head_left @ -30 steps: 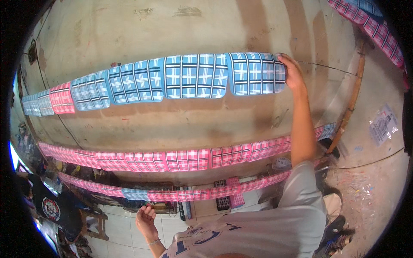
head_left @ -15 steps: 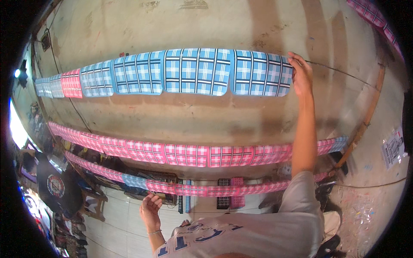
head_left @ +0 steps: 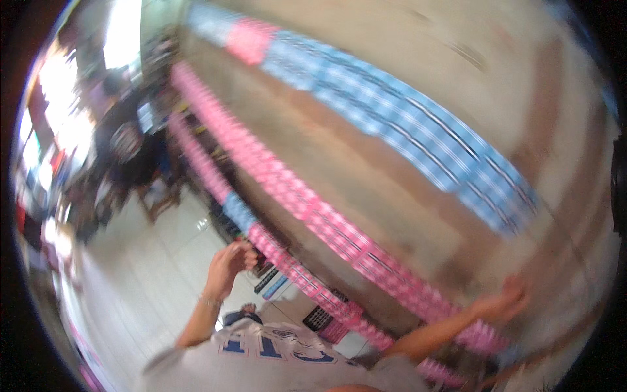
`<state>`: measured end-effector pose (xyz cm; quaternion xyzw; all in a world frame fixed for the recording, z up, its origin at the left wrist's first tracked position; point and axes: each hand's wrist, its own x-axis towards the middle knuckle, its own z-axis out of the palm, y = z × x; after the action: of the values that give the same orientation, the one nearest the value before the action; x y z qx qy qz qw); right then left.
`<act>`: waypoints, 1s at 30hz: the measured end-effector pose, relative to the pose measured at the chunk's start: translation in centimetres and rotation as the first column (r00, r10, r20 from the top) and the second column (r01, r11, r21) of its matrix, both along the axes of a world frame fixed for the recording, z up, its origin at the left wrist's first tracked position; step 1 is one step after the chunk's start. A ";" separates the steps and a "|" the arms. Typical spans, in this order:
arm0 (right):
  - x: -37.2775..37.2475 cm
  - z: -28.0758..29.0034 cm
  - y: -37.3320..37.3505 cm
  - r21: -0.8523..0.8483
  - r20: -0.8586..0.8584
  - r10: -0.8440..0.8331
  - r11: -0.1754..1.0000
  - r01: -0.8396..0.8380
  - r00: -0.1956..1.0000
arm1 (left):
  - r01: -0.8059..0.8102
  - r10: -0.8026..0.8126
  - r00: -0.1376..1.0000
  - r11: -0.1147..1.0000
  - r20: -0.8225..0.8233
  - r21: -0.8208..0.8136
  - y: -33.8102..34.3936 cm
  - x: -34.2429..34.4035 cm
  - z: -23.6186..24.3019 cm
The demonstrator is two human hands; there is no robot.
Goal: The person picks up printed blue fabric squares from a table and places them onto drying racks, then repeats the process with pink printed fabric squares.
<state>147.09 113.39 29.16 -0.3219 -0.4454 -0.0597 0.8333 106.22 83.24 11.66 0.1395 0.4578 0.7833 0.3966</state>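
Blue plaid cloth pieces (head_left: 398, 121) hang side by side on the upper line, with a pink plaid piece (head_left: 251, 40) among them toward the left. Below runs a long row of pink plaid cloths (head_left: 307, 209). A lower line carries more pink cloths (head_left: 277, 251) and a blue one (head_left: 239, 212). My left hand (head_left: 230, 264) is beside that lower row, its fingers curled together; whatever they hold is too small to make out. My right hand (head_left: 508, 302) is smeared by motion, apart from the blue row and near the right part of the middle pink row.
A bare wall (head_left: 385, 173) stands behind the lines. On the pale tiled floor (head_left: 150, 261) lie dark and pink patterned items (head_left: 326, 320) under the lowest line. A person in dark clothing (head_left: 121, 140) is at the left, near bright openings.
My view has turned, so the rows now slope down to the right. My right hand has come away from the end of the blue row and lowered. My left hand stays curled.
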 end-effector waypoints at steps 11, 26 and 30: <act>-28.5 -27.2 -14.5 -0.963 -0.170 0.943 -0.220 -0.152 -0.287 | 0.649 -0.140 0.713 0.504 -0.687 0.570 -10.8 3.0 21.7; -50.9 -25.9 -27.2 -0.928 -0.264 0.917 -0.326 -0.182 -0.298 | 0.667 -0.137 0.735 0.324 -0.664 0.671 -31.2 -8.3 20.6; -57.7 -27.9 -36.0 -0.929 -0.268 0.861 -0.349 -0.119 -0.431 | 0.697 -0.291 0.712 0.187 -0.639 0.692 -36.1 -13.3 19.4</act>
<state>89.37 77.35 1.21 -0.1056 -0.7863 0.6087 -0.0049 92.93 47.17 31.03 0.6178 -0.0572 0.6782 0.3938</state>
